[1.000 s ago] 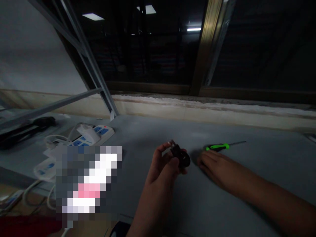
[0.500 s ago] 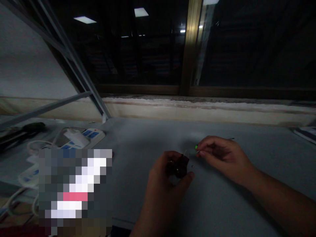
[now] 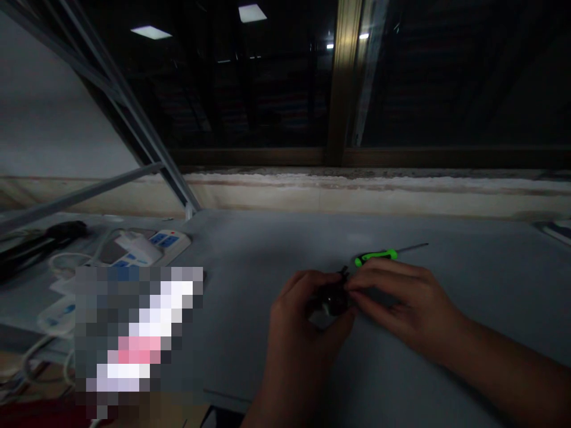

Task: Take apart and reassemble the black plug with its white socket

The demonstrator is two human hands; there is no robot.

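My left hand (image 3: 294, 324) is curled around a small dark, glossy object (image 3: 333, 300), with the thumb below and the fingers above it. What kind of thing it is I cannot make out in the dim light. On its right side my right hand (image 3: 408, 297) has thumb and fingertips pinched together, close against the object. Whatever sits in that pinch is hidden. Just behind the right fingers lies a green and black screwdriver (image 3: 377, 257) on the grey table (image 3: 250, 249), its thin shaft directed right.
To the left are a white power strip (image 3: 172, 241) with a plugged-in adapter (image 3: 141, 246), cables, and a black item (image 3: 49, 244). A pixelated patch covers the lower left. A slanted metal frame (image 3: 173, 178) meets the table near the wall. A flat object (image 3: 557, 230) lies far right.
My right hand has moved left and down to the dark object, uncovering the screwdriver. A thin light pin was in its pinch earlier. My left hand has stayed around the object.
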